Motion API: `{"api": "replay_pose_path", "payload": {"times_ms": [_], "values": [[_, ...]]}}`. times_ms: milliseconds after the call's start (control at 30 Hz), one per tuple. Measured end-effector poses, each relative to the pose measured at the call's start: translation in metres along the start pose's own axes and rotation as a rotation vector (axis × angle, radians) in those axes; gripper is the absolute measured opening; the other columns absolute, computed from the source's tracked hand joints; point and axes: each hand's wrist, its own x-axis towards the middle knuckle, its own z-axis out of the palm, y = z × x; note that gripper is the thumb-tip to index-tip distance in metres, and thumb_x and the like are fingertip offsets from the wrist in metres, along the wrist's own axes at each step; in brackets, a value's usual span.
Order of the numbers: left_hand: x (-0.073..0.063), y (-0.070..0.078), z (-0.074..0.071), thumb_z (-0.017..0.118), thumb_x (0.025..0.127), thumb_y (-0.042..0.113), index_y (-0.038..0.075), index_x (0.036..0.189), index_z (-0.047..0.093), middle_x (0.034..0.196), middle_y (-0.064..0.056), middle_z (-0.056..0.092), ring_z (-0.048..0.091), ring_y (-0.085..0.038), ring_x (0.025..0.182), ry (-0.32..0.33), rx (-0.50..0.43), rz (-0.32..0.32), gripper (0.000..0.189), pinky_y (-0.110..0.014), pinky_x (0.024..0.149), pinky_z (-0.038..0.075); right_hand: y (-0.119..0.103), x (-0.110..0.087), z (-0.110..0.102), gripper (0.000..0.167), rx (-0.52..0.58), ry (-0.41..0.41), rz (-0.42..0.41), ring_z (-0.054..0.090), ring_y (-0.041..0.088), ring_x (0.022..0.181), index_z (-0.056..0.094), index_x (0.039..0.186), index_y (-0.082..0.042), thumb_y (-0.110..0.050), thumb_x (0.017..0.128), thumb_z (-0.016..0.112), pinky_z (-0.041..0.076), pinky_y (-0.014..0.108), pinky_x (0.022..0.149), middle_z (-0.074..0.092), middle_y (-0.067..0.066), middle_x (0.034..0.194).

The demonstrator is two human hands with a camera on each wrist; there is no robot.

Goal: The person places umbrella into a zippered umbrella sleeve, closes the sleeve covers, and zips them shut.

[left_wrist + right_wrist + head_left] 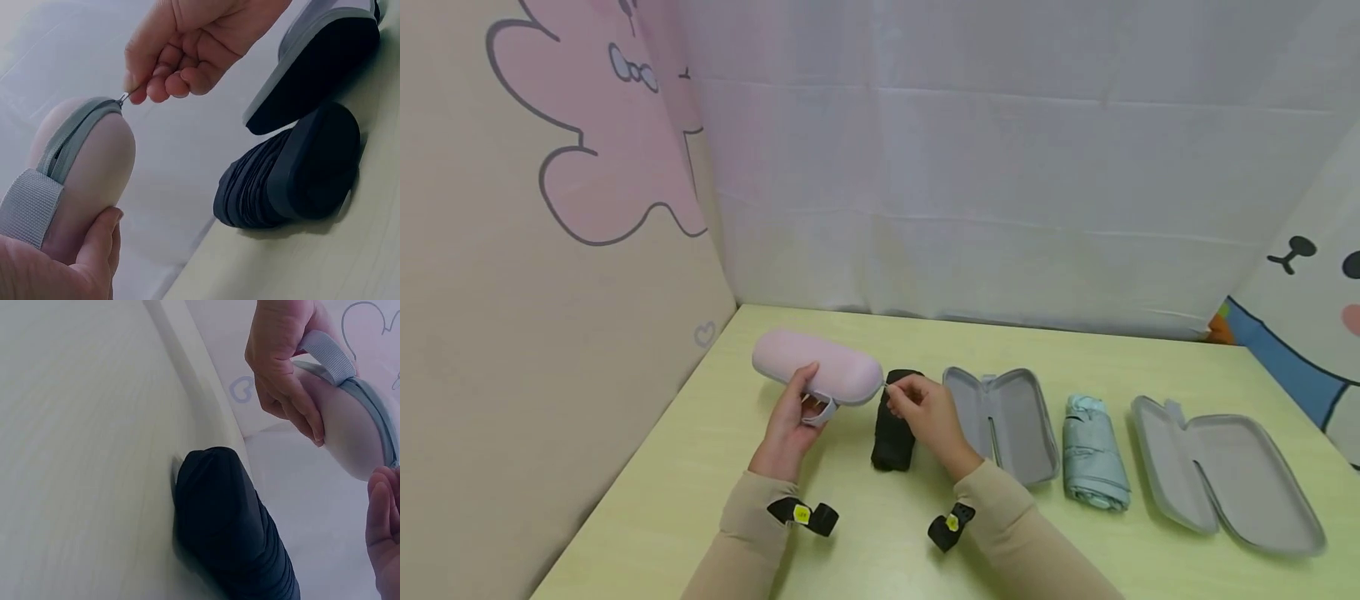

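Two hands at a zippered case, with the black folded umbrella (892, 437) as landmark. The pink hard-shell case (820, 365) is held above the table (647, 517), left of the umbrella and slightly beyond it, one rounded end directed toward it. The left hand (790, 429), left of the umbrella, is curled around the case beside its grey webbing strap (31, 203). The right hand (928, 417), just over the umbrella's right side, is nearly closed, thumb and finger pinching the small zipper pull (124, 98). The contents cannot be seen.

Handling (judged): the case should be light and firm-walled, smooth enough to slip, and not notably fragile. It is best held across the body near the strap, fingertips off the zipper tape (75, 134); the pull suits a fine pinch.

Room: left of the umbrella, tabletop runs to the printed side panel (587, 333); beyond it, the table's far edge meets the white curtain (1000, 183). On its right, a grey-lined open case (1026, 417), a mint folded umbrella (1096, 458) and a second open case (1262, 475) restrict low sideways movement.
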Motion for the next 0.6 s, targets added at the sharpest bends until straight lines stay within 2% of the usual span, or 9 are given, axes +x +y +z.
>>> {"api": "replay_pose_path", "payload": {"times_ms": [167,267,333,400,500,600], "values": [[0.016,-0.006,-0.014,0.072,0.081,0.021,0.013,0.114,0.043,0.109,-0.005,0.052,0.056,-0.019,0.095,-0.038,-0.066,-0.002,0.044,-0.03,0.083,0.047,-0.018,-0.004,-0.001,0.008,-0.016,-0.012,-0.013,0.06,0.022,0.06,0.065,0.079,0.002,0.0,0.086,0.063,0.048,0.023,0.055,0.063,0.01,0.068],[0.011,-0.007,-0.011,0.073,0.081,0.021,0.012,0.112,0.045,0.107,-0.005,0.052,0.054,-0.02,0.097,-0.054,-0.091,0.016,0.043,-0.03,0.084,0.047,-0.034,-0.009,-0.003,0.008,-0.027,-0.04,-0.028,0.06,0.026,0.062,0.064,0.08,0.006,0.003,0.087,0.061,0.049,0.023,0.056,0.063,0.015,0.069],[0.002,-0.007,-0.003,0.07,0.082,0.019,0.011,0.111,0.045,0.107,-0.005,0.05,0.053,-0.02,0.096,-0.035,-0.101,0.032,0.039,-0.029,0.082,0.047,-0.043,-0.01,-0.004,0.009,-0.028,-0.052,-0.04,0.06,0.026,0.062,0.064,0.081,0.008,0.004,0.087,0.06,0.049,0.023,0.057,0.063,0.016,0.07],[-0.009,-0.005,0.009,0.066,0.085,0.018,0.01,0.111,0.043,0.109,-0.005,0.046,0.052,-0.019,0.095,0.001,-0.112,0.037,0.036,-0.027,0.081,0.047,-0.047,-0.011,-0.004,0.009,-0.031,-0.05,-0.05,0.06,0.027,0.062,0.063,0.081,0.009,0.004,0.088,0.059,0.049,0.023,0.058,0.063,0.016,0.07],[-0.018,-0.004,0.018,0.061,0.088,0.016,0.008,0.11,0.041,0.11,-0.007,0.042,0.049,-0.021,0.096,0.046,-0.137,0.037,0.031,-0.026,0.079,0.047,-0.049,-0.011,-0.004,0.009,-0.031,-0.044,-0.053,0.06,0.027,0.062,0.063,0.081,0.009,0.004,0.088,0.059,0.049,0.024,0.058,0.062,0.016,0.07],[-0.02,-0.004,0.021,0.059,0.09,0.015,0.007,0.11,0.04,0.111,-0.008,0.04,0.048,-0.022,0.097,0.067,-0.153,0.037,0.029,-0.026,0.078,0.047,-0.046,-0.011,-0.002,0.008,-0.027,-0.038,-0.049,0.06,0.027,0.062,0.063,0.081,0.009,0.005,0.087,0.06,0.049,0.023,0.057,0.062,0.017,0.07]]}}
